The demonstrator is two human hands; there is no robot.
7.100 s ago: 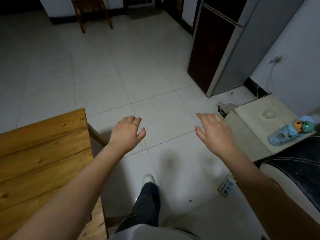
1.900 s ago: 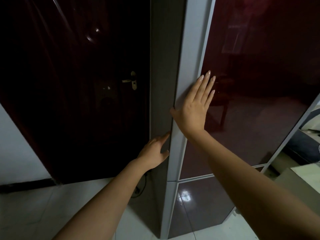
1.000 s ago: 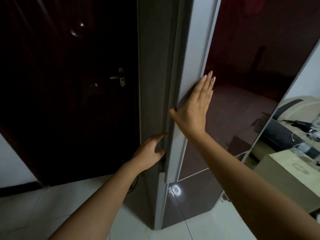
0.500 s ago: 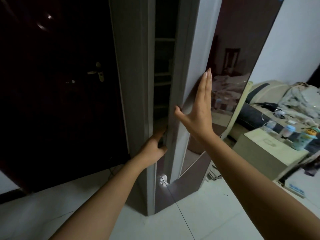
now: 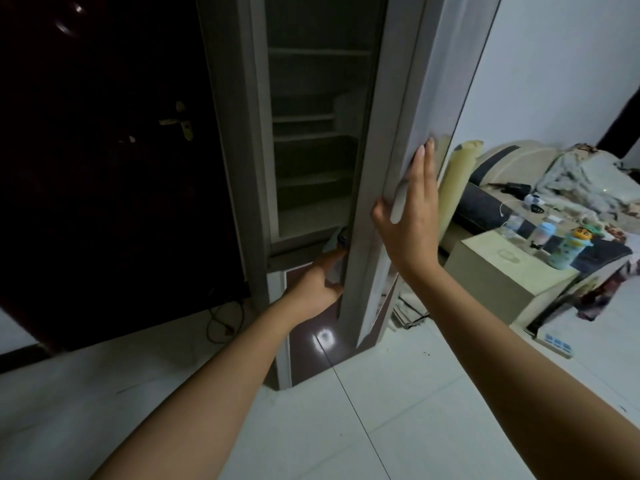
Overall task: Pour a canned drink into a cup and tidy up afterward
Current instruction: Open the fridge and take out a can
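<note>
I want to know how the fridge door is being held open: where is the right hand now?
In the head view, right of centre, the right hand lies flat with straight fingers on the edge of the open fridge door, thumb on its inner side.

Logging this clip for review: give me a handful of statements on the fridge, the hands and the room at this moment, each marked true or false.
1. The fridge door stands open, showing shelves inside. True.
2. The right hand lies with straight fingers on the door's edge. True.
3. The left hand rests on the floor. False: it reaches in at the bottom of the open door, where a small object sits, too dim to identify.
4. The shelves are packed with cans. False: the visible ones look bare.
5. A cartoon-topped bottle stands on the pale cabinet at right. True.
</note>
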